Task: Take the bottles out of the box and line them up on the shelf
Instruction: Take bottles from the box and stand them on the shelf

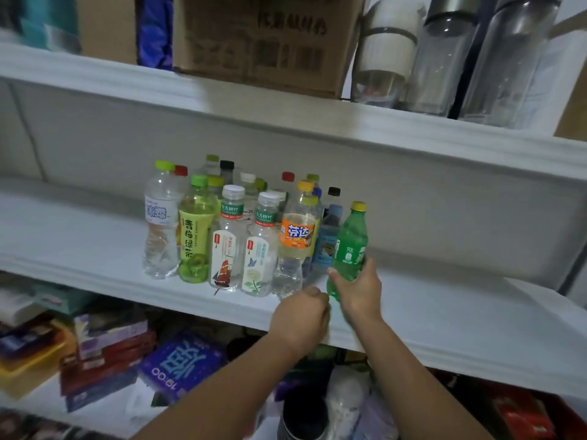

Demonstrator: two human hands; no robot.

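A white shelving unit is seen from close by. The middle shelf point(95, 236) is backed by a pale panel; on the shelf above, a cardboard box point(266, 42) and several clear flasks point(444, 58) are stored, and on the lower level packets and boxes are stacked, blurred in places.

A cluster of plastic bottles is gathered upright on the middle shelf in several rows. In the front row, from left to right, a clear water bottle point(160, 223), a green tea bottle point(195, 236), two white-capped tea bottles point(227, 242) and an orange-labelled soda bottle point(297, 239) are lined up, touching or nearly touching.

At the right end of that row a green soda bottle point(349, 246) with a yellow cap is held, tilted slightly, just beside a blue-labelled bottle point(327, 239). Its lower half is wrapped by the fingers point(368, 265) of the right hand point(359, 290), the thumb laid across the front.

The left hand point(301, 319) is curled loosely into a fist at the shelf's front edge, just beside the right hand, nothing being gripped. Both bare forearms are raised from below.
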